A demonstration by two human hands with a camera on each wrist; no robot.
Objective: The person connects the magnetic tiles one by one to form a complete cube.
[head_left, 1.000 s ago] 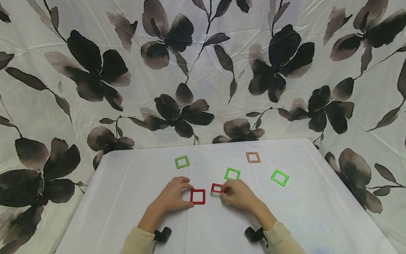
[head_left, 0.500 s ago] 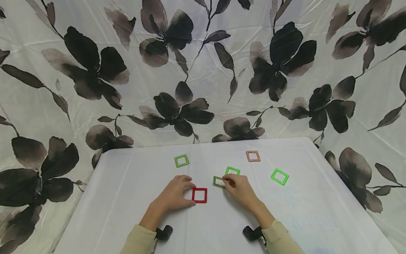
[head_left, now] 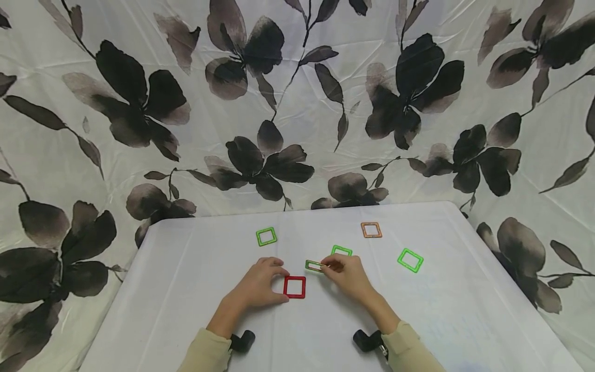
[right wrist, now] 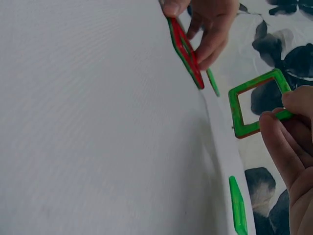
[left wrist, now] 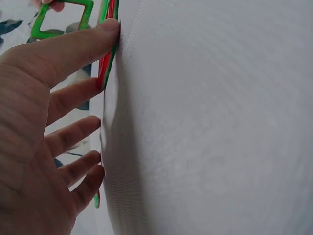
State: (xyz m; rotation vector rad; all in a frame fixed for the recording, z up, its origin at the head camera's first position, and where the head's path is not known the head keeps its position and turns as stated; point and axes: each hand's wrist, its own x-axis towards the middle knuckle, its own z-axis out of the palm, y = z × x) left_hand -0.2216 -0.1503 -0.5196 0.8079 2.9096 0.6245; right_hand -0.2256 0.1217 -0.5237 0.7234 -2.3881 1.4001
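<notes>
My left hand (head_left: 260, 283) holds a red square magnetic tile (head_left: 304, 287) by its left side, thumb at the near corner and index finger at the far one. Seen edge-on in the right wrist view, that red tile (right wrist: 193, 66) has a green layer beneath it. Thumb and fingertips of my right hand (head_left: 349, 278) pinch another square magnetic tile (right wrist: 235, 112) by one corner. It is green with a reddish-brown inner edge, and it is raised and tilted just beyond the red one. Behind this hand lies a green tile (head_left: 342, 248), partly covered by the fingers.
Farther back on the white table (head_left: 176, 289) lie a green tile (head_left: 259, 238) at left and an orange tile (head_left: 370, 223) to the right. Another green tile (head_left: 402, 256) is right of my right hand. A floral cloth (head_left: 288, 113) hangs behind the table's far edge.
The tile in my right hand has turned from its red face to its green one, then tipped flatter and shifted left. My left hand has slid slightly right with the red tile.
</notes>
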